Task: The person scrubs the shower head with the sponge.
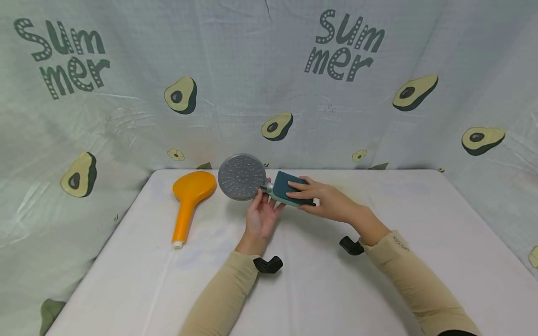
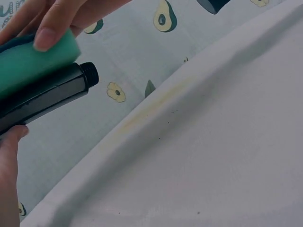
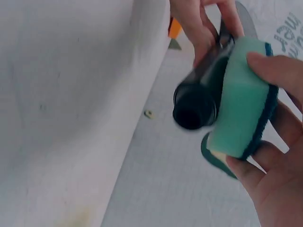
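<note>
My left hand [image 1: 262,219] holds a grey shower head [image 1: 241,177] by its neck, its round nozzle face toward me and raised over the table. The dark handle [image 2: 52,97] of the shower head ends in a black threaded tip, seen in the left wrist view. My right hand [image 1: 328,199] grips a sponge [image 3: 241,99] with a green foam body and a dark blue scouring layer. The foam side lies along the handle, while the fingers and thumb press on the sponge from its outer side and edges.
An orange shower head [image 1: 189,198] with a white end lies on the left of the white-covered table [image 1: 336,289]. Behind the table hangs a pale curtain [image 1: 235,60] printed with avocados and lettering. Black wrist-worn pieces [image 1: 268,265] sit at both sleeves.
</note>
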A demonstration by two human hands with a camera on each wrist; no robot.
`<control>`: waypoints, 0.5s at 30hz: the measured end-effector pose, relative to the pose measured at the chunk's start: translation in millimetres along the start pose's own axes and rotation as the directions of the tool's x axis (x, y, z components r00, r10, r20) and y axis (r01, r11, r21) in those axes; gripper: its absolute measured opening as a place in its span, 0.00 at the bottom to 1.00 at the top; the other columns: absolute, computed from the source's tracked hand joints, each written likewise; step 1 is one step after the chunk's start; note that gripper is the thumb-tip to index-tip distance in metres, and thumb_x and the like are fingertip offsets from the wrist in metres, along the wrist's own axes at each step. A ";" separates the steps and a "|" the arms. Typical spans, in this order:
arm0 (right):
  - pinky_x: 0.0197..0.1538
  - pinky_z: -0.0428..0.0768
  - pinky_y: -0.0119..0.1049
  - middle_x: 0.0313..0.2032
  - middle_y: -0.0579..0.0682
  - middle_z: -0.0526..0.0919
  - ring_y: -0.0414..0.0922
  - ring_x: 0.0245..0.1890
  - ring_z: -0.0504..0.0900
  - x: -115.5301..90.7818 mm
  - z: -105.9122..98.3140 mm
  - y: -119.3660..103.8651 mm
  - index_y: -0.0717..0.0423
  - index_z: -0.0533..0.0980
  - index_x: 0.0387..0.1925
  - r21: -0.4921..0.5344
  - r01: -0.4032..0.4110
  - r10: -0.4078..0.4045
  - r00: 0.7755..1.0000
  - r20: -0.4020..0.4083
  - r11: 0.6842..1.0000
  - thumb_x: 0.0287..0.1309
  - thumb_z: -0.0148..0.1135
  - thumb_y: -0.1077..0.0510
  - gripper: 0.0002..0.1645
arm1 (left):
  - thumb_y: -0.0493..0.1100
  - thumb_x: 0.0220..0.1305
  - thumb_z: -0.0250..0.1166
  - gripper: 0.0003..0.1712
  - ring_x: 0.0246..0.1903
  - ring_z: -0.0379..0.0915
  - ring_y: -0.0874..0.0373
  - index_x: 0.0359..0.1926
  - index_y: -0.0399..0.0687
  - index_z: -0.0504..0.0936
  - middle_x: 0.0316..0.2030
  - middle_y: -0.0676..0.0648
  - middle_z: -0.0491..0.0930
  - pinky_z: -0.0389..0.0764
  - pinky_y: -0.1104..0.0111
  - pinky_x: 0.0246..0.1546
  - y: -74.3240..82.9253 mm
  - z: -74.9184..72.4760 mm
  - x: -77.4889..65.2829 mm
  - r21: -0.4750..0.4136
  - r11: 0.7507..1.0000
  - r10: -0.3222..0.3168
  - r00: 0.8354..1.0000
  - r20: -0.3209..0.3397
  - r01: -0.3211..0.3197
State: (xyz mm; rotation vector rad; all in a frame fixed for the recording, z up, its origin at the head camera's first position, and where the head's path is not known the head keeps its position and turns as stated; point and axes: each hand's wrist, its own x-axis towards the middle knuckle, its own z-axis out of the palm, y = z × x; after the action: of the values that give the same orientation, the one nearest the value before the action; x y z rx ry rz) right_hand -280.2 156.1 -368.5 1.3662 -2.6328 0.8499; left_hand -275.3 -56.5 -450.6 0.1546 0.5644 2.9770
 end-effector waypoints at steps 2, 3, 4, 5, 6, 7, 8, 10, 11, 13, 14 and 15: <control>0.64 0.73 0.57 0.71 0.57 0.70 0.63 0.75 0.58 -7.0 -5.3 2.2 0.55 0.78 0.65 0.029 -0.044 0.043 0.999 0.019 0.999 0.62 0.71 0.66 0.29 | 0.44 0.85 0.38 0.27 0.58 0.76 0.52 0.78 0.43 0.52 0.55 0.52 0.82 0.83 0.57 0.48 0.9 -0.1 0.3 -0.028 1.000 -0.002 1.000 -0.016 0.002; 0.65 0.73 0.57 0.71 0.57 0.70 0.62 0.75 0.58 -10.1 -7.4 3.7 0.55 0.78 0.65 0.044 -0.061 0.060 0.998 0.026 0.997 0.62 0.71 0.66 0.29 | 0.44 0.85 0.38 0.27 0.60 0.75 0.50 0.78 0.44 0.53 0.55 0.52 0.81 0.84 0.57 0.48 1.5 0.1 0.6 -0.044 0.999 -0.005 1.000 -0.023 0.004; 0.65 0.73 0.58 0.71 0.56 0.70 0.62 0.75 0.59 -12.8 -9.3 5.4 0.55 0.78 0.65 0.059 -0.075 0.073 0.997 0.031 0.995 0.62 0.71 0.66 0.29 | 0.44 0.85 0.38 0.27 0.61 0.74 0.48 0.78 0.44 0.53 0.56 0.50 0.81 0.83 0.56 0.48 1.9 0.4 0.8 -0.054 0.999 -0.009 1.000 -0.025 0.008; 0.65 0.73 0.58 0.71 0.56 0.70 0.62 0.74 0.60 -14.9 -10.7 6.8 0.55 0.78 0.65 0.070 -0.082 0.079 0.996 0.034 0.994 0.62 0.70 0.67 0.29 | 0.44 0.85 0.38 0.27 0.62 0.73 0.47 0.78 0.43 0.53 0.56 0.49 0.81 0.83 0.56 0.48 2.4 0.7 0.8 -0.060 0.998 -0.013 1.000 -0.025 0.012; 0.65 0.73 0.58 0.70 0.56 0.70 0.62 0.74 0.61 -15.9 -11.3 8.4 0.56 0.78 0.65 0.081 -0.085 0.083 0.996 0.035 0.993 0.62 0.70 0.66 0.29 | 0.43 0.85 0.38 0.27 0.62 0.72 0.46 0.78 0.43 0.53 0.57 0.49 0.80 0.83 0.55 0.48 3.0 1.0 0.8 -0.059 0.998 -0.018 1.000 -0.025 0.016; 0.65 0.72 0.58 0.70 0.56 0.71 0.62 0.74 0.61 -16.0 -11.4 9.8 0.56 0.78 0.65 0.095 -0.086 0.083 0.996 0.034 0.992 0.62 0.70 0.66 0.29 | 0.43 0.85 0.37 0.27 0.62 0.73 0.46 0.78 0.43 0.53 0.58 0.49 0.80 0.83 0.55 0.48 3.4 1.3 0.7 -0.051 0.999 -0.020 1.000 -0.023 0.018; 0.65 0.72 0.59 0.70 0.56 0.71 0.62 0.73 0.62 -14.9 -11.1 11.0 0.57 0.78 0.65 0.105 -0.083 0.080 0.996 0.032 0.991 0.63 0.69 0.66 0.28 | 0.42 0.84 0.37 0.27 0.61 0.73 0.47 0.78 0.43 0.52 0.59 0.49 0.79 0.83 0.54 0.48 3.6 1.5 0.4 -0.043 0.999 -0.020 1.000 -0.017 0.019; 0.65 0.72 0.59 0.70 0.57 0.72 0.62 0.72 0.64 -10.6 -10.1 11.5 0.58 0.78 0.65 0.119 -0.065 0.063 0.998 0.020 0.991 0.64 0.69 0.66 0.27 | 0.40 0.84 0.36 0.26 0.59 0.75 0.48 0.78 0.44 0.53 0.61 0.49 0.77 0.82 0.53 0.48 3.7 2.2 -0.5 -0.023 0.999 -0.022 1.000 -0.006 0.022; 0.65 0.72 0.59 0.69 0.57 0.72 0.62 0.72 0.64 -7.5 -9.5 10.7 0.58 0.78 0.65 0.128 -0.056 0.054 0.998 0.012 0.990 0.65 0.68 0.65 0.27 | 0.39 0.83 0.36 0.26 0.58 0.76 0.49 0.77 0.45 0.54 0.62 0.49 0.77 0.82 0.53 0.48 3.4 2.2 -0.9 -0.017 1.000 -0.025 1.000 0.000 0.025; 0.66 0.71 0.59 0.69 0.56 0.72 0.61 0.72 0.66 -1.5 -8.5 8.2 0.58 0.78 0.65 0.147 -0.041 0.041 0.999 0.001 0.988 0.65 0.68 0.65 0.26 | 0.37 0.83 0.36 0.26 0.56 0.78 0.51 0.76 0.45 0.56 0.62 0.49 0.77 0.82 0.52 0.48 2.5 2.3 -1.6 -0.009 1.000 -0.030 1.000 0.000 0.030; 0.66 0.71 0.59 0.69 0.56 0.72 0.61 0.72 0.66 1.2 -8.3 6.5 0.58 0.78 0.65 0.155 -0.036 0.037 0.999 -0.002 0.987 0.65 0.68 0.65 0.26 | 0.37 0.82 0.36 0.25 0.54 0.79 0.51 0.76 0.44 0.57 0.61 0.49 0.78 0.82 0.52 0.48 1.9 2.3 -1.9 -0.015 0.999 -0.034 0.999 -0.002 0.034; 0.66 0.71 0.59 0.69 0.56 0.72 0.61 0.72 0.66 3.3 -8.3 4.9 0.58 0.78 0.65 0.160 -0.032 0.033 0.999 -0.002 0.987 0.66 0.67 0.65 0.26 | 0.36 0.82 0.37 0.25 0.53 0.80 0.51 0.75 0.44 0.58 0.60 0.48 0.79 0.82 0.52 0.47 1.3 2.5 -2.1 -0.019 0.999 -0.036 0.999 -0.009 0.036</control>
State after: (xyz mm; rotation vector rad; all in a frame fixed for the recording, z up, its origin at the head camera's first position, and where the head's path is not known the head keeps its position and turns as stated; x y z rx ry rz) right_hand -287.6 160.0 -362.8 1.3554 -2.6406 1.0890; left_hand -273.0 -57.1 -448.0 0.1280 0.5335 2.9490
